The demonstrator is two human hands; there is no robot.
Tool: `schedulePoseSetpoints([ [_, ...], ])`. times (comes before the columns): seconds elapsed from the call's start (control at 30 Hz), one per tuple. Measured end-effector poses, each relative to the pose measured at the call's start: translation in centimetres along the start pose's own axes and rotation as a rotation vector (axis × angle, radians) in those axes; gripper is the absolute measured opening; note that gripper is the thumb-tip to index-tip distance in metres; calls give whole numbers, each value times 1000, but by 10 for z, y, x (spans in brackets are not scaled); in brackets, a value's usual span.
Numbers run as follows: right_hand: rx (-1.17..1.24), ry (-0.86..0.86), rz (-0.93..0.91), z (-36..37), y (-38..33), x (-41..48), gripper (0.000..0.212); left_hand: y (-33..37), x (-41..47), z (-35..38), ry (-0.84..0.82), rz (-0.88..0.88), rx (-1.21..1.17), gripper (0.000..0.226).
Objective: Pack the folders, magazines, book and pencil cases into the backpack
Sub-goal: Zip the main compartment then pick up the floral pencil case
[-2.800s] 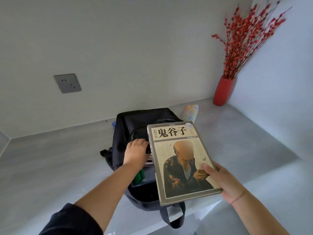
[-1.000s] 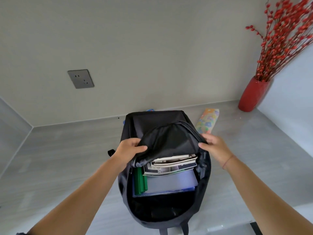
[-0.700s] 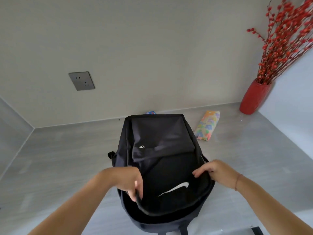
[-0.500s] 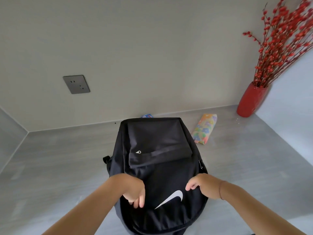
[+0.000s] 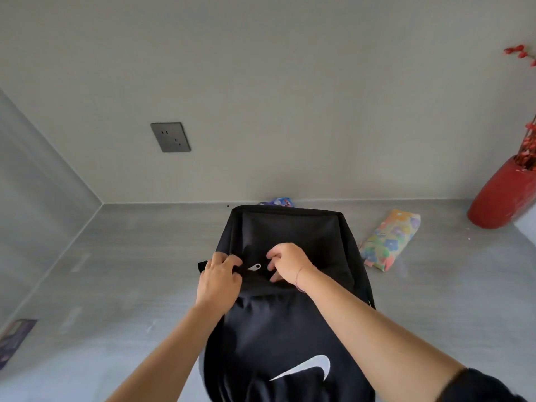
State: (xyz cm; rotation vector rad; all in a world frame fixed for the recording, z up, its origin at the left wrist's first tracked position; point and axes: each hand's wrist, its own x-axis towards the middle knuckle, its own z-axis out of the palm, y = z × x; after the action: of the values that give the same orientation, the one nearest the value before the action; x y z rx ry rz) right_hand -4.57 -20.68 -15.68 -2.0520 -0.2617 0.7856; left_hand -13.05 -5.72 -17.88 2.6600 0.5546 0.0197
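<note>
The black backpack lies flat on the grey table with its main flap down, so the items inside are hidden. My left hand pinches the fabric at the left end of the front pocket. My right hand rests on the pocket just right of the white zipper pull, fingers apart and holding nothing. A floral pencil case lies on the table to the right of the backpack. A blue pencil case peeks out behind the backpack's far edge.
A red vase with red berry branches stands in the back right corner. A grey wall socket is on the back wall. A dark printed sheet or booklet lies at the table's left edge.
The book went into the backpack and the flap was pulled down over the contents. Both hands then moved from the flap's near edge up to the front pocket's zipper.
</note>
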Motion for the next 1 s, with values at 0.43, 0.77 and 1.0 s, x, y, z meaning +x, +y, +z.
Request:
schedulePoseSetpoints([
  [0.43, 165, -98, -123, 27, 9, 8, 9, 9, 4, 5, -169, -369, -492, 29],
  [0.77, -93, 164, -120, 31, 8, -4, 14, -5, 10, 6, -304, -435, -739, 3],
  [1.0, -232, 145, -150, 10, 14, -24, 13, 8, 0, 13, -226, -389, -691, 6],
])
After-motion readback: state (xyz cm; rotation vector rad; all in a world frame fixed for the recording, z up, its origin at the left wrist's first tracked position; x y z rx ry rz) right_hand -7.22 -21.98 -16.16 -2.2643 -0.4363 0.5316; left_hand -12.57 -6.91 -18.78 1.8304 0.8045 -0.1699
